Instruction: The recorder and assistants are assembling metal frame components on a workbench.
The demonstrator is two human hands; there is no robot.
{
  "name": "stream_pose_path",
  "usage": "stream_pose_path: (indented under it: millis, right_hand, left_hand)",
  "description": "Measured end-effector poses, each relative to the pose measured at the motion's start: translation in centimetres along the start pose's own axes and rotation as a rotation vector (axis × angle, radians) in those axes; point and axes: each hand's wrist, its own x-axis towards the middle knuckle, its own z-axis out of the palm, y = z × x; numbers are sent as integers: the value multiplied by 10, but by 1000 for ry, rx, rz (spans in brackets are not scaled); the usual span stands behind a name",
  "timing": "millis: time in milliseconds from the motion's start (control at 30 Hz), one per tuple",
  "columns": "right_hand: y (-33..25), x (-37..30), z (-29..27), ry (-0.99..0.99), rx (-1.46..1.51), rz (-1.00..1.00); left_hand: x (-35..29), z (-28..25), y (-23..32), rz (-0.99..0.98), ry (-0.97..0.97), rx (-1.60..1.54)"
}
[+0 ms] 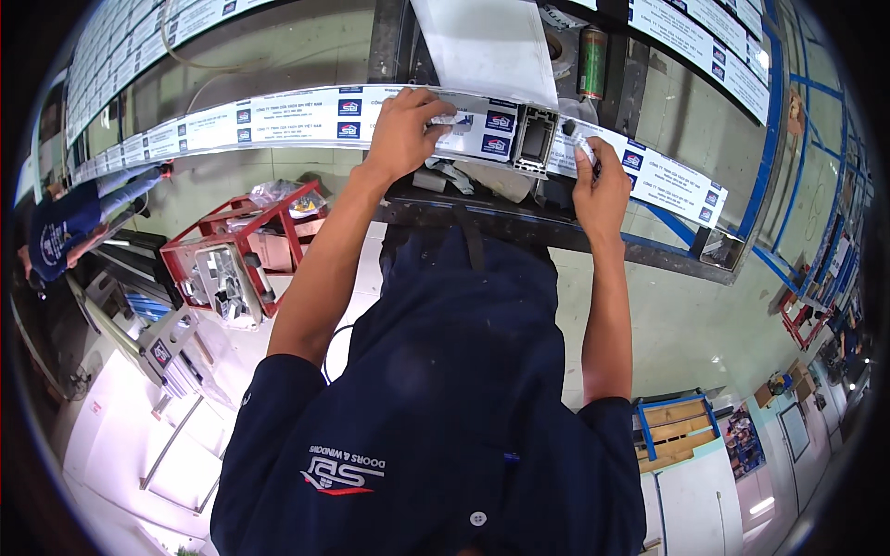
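A long window-frame profile point(287, 120), wrapped in printed white protective film, lies across the bench ahead of me. Its cut end point(536, 144) shows dark hollow chambers. My left hand point(404, 130) rests on it a short way left of that end, fingers bent over a small greyish patch; what they pinch, if anything, I cannot make out. Beyond the cut end, a second film-covered profile point(677, 181) runs off to the right. Above its near end, my right hand point(601, 181) pinches a small crumpled whitish piece point(584, 144) with a dark tip.
A white sheet point(487, 46) and a green spray can point(591, 63) lie behind the profiles. More wrapped profiles point(705, 46) are at the far right. On the floor at left stands a red metal cart point(246, 250) with parts; a person point(69, 227) is farther left.
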Motion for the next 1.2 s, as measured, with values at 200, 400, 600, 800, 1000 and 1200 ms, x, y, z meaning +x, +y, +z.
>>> stream_pose_path:
  millis: [200,400,600,800,1000,1200]
  right_hand:
    - [-30,20,-8,-90,-194,-180]
    - [-54,42,-14,-217,-499,-269]
    - [-85,63,-8,-439,-760,-212]
    - [-99,64,-7,-418,-736,-156]
    - [-98,55,8,-448,-861,-170]
    - [-73,51,-8,-424,-724,-292]
  left_hand:
    - [2,3,1,16,53,-19]
    - [-1,0,1,-5,28,-14]
    - [-4,2,-4,24,40,-36]
    - [-6,-2,-7,42,41,-105]
    - [-7,-1,-10,71,47,-78]
    - [-8,-1,-11,79,57,-75]
